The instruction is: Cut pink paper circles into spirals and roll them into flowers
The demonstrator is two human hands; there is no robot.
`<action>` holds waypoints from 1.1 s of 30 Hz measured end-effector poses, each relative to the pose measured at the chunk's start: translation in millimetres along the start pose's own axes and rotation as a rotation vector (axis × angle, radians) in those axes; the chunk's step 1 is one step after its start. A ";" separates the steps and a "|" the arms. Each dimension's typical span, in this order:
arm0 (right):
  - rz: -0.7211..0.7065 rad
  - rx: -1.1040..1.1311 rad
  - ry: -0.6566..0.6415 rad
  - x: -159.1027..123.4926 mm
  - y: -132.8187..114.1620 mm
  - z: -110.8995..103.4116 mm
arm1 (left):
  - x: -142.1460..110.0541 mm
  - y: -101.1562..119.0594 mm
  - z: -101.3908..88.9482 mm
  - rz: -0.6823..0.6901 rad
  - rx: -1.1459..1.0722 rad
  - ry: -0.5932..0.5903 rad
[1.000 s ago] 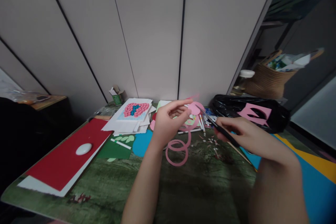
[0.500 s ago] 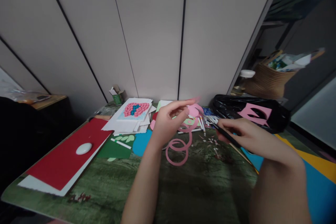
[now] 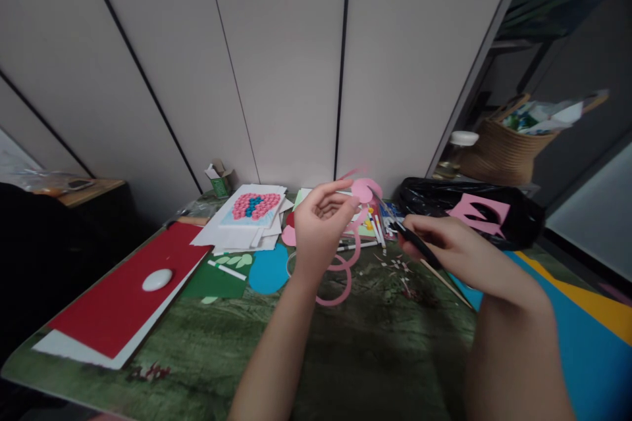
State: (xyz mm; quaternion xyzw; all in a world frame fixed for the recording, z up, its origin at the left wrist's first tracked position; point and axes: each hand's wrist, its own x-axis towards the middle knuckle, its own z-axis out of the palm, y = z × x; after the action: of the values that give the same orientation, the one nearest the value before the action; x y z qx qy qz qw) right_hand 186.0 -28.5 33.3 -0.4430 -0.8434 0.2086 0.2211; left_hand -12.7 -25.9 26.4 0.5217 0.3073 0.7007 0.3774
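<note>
My left hand is raised over the middle of the table, fingers curled, pinching a pink paper piece whose cut spiral strip dangles down to the green tabletop. My right hand is closed round black-handled scissors, whose blades point up and left at the pink paper piece. Both forearms reach in from the bottom edge.
A red sheet with a white oval object lies at the left. White papers with a pink-and-blue card sit at the back. A black bag bearing pink paper, a wicker basket, pens and blue and orange sheets lie to the right.
Both hands shifted slightly left and the scissors closed in on the pink piece. The dangling spiral swung left and partly behind my left wrist.
</note>
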 end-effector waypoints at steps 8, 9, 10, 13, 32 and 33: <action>-0.010 0.018 0.002 0.0 -1.0 1.7 | -2.8 -2.0 5.9 0.033 -0.024 0.086; -0.009 0.020 0.006 0.0 -1.1 2.0 | -3.0 -1.8 6.2 0.029 -0.022 0.082; -0.007 0.025 0.009 0.0 -1.3 2.2 | -3.2 -1.6 6.4 0.021 -0.019 0.073; -0.001 0.037 0.013 0.0 -1.5 1.9 | -3.5 -0.5 6.3 -0.006 -0.001 0.036; -0.017 0.018 -0.007 -0.4 -3.2 -1.3 | -0.8 4.3 -0.4 0.004 -0.007 -0.042; -0.013 0.015 -0.015 -0.5 -2.9 -1.4 | -0.5 4.1 -0.8 0.009 -0.016 -0.040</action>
State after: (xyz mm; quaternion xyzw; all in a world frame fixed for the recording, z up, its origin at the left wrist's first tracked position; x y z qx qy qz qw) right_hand 185.2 -30.2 35.9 -0.4343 -0.8463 0.2169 0.2193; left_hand -14.3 -28.5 29.3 0.5340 0.2919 0.6942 0.3844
